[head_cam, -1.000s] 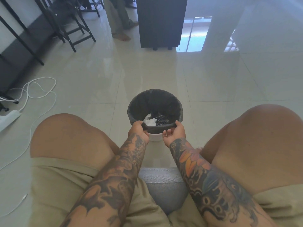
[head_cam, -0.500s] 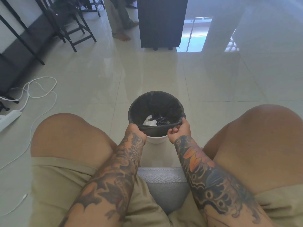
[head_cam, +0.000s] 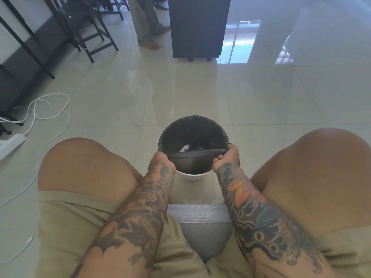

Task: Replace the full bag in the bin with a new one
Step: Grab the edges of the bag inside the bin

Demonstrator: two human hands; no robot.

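Observation:
A small white bin (head_cam: 193, 176) stands on the tiled floor between my knees. A black bag (head_cam: 190, 133) lines it, with bits of white and dark rubbish showing inside. My left hand (head_cam: 161, 162) grips the near edge of the bag on the left. My right hand (head_cam: 228, 156) grips that edge on the right. Between the two hands the near edge is pulled up off the bin's rim and stretched into a taut band, so the white rim shows below it. The far edge of the bag sits over the rim.
I sit on a grey cushioned seat (head_cam: 200, 219). A white power strip (head_cam: 12, 142) and loose white cables (head_cam: 48, 109) lie on the floor at left. Black chairs (head_cam: 90, 31) stand at back left, a dark cabinet (head_cam: 198, 27) straight ahead, a person's feet (head_cam: 150, 45) beside it.
Both hands have lifted the near edge of the bag off the bin's rim and spread further apart, stretching it tight. The white rim is more exposed.

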